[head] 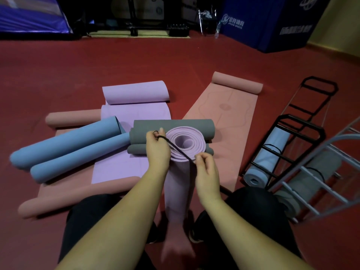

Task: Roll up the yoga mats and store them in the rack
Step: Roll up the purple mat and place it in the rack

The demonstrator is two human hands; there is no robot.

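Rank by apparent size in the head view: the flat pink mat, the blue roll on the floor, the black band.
1. Flat pink mat
2. Blue roll, though it lies nearer the camera, so unsure
3. Black band, stretched between left hand and right hand

Floor (97,65) is that dark red gym flooring, runs all the way to the back wall. Big blue crash pad (272,26) with white lettering is propped up at the back right, and there's a purple-blue padded thing (29,16) in the far left corner. Between them sits a black metal frame (136,20) on a pale strip of floor, too dark to make out much.
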